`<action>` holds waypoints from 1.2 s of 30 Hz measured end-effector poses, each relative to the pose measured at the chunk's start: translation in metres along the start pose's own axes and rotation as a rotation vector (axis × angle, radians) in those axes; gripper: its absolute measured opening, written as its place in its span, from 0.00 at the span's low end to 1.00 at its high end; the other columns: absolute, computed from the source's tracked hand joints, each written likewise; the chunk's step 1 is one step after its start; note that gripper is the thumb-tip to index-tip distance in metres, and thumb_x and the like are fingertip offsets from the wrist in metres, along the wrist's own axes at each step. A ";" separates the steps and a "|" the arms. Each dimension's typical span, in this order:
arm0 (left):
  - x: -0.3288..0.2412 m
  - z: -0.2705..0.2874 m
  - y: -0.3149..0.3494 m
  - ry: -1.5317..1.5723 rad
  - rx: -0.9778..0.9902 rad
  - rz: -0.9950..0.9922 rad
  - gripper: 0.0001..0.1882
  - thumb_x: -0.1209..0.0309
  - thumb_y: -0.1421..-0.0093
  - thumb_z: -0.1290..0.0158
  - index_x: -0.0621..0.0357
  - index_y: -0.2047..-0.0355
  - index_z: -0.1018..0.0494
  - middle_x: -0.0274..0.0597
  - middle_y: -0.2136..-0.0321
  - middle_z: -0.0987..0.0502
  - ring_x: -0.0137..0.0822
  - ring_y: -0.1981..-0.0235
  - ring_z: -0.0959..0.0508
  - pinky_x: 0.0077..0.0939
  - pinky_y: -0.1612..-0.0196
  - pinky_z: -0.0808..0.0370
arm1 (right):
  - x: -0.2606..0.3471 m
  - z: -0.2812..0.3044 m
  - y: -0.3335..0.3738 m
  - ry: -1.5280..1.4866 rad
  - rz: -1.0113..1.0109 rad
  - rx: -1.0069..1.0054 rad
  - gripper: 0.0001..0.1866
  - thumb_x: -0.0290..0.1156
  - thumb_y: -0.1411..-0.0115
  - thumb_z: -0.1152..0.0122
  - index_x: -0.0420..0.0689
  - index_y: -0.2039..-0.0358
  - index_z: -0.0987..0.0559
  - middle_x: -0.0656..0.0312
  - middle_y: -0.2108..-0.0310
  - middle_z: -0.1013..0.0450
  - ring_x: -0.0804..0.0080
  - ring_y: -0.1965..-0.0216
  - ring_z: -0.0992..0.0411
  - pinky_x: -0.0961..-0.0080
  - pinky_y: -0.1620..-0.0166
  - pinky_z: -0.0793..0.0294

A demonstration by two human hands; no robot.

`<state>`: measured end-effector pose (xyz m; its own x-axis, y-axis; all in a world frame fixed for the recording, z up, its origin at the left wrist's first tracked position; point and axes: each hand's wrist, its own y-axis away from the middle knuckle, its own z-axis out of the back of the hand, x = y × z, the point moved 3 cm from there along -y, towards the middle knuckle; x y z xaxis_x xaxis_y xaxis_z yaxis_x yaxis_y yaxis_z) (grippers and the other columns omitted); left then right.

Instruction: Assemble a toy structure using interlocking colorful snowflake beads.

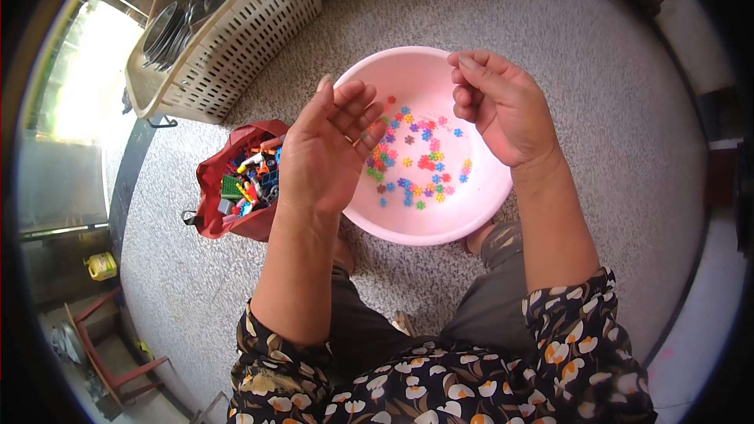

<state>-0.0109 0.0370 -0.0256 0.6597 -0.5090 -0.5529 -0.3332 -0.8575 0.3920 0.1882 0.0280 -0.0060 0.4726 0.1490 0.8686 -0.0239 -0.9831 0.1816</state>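
A wide pink plastic basin (400, 227) stands on the floor before me. Scattered over its bottom are several small flower-shaped plastic pieces (427, 162) in red, blue, green, yellow, purple and brown. Above the basin's left rim is my left hand (326, 145), palm turned up, fingers loosely bent and apart, with nothing visible in it. Over the right side of the basin, my right hand (506, 106) has its thumb pressed against its bent fingers. Anything between those fingertips is hidden or too small to make out. Neither hand touches the pieces in the basin.
Left of the basin, partly behind my left wrist, sits a red fabric bag (208, 180) full of mixed toy bricks (250, 182). A cream slotted plastic basket (236, 43) holding metal pans leans beyond it. A yellow jug (101, 266) and a reddish wooden frame (98, 345) are at far left.
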 end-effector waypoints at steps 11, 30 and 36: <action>-0.003 0.004 0.000 -0.042 -0.022 -0.042 0.12 0.67 0.40 0.56 0.62 0.61 0.31 0.41 0.62 0.26 0.38 0.59 0.27 0.33 0.54 0.30 | -0.014 0.021 -0.014 0.136 0.006 -0.025 0.08 0.31 0.45 0.43 0.40 0.68 0.24 0.68 0.77 0.30 0.85 0.77 0.34 0.87 0.73 0.33; 0.085 -0.056 0.062 -1.178 0.681 -0.106 0.08 0.75 0.46 0.49 0.62 0.65 0.30 0.42 0.73 0.27 0.33 0.71 0.25 0.28 0.66 0.28 | -0.093 0.065 -0.062 0.383 -0.278 -0.090 0.06 0.30 0.46 0.42 0.43 0.69 0.26 0.67 0.75 0.31 0.80 0.74 0.33 0.84 0.71 0.32; 0.137 -0.019 0.087 -1.969 0.889 -0.453 0.07 0.72 0.52 0.52 0.59 0.71 0.29 0.43 0.75 0.27 0.39 0.72 0.25 0.32 0.71 0.32 | -0.171 0.126 -0.067 0.709 -0.380 -0.113 0.09 0.23 0.48 0.45 0.38 0.65 0.25 0.62 0.73 0.29 0.76 0.74 0.30 0.80 0.71 0.28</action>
<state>0.0630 -0.1059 -0.0535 -0.3701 0.7599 -0.5344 -0.9085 -0.4163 0.0371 0.2197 0.0547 -0.2250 -0.2028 0.5400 0.8169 -0.0809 -0.8406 0.5356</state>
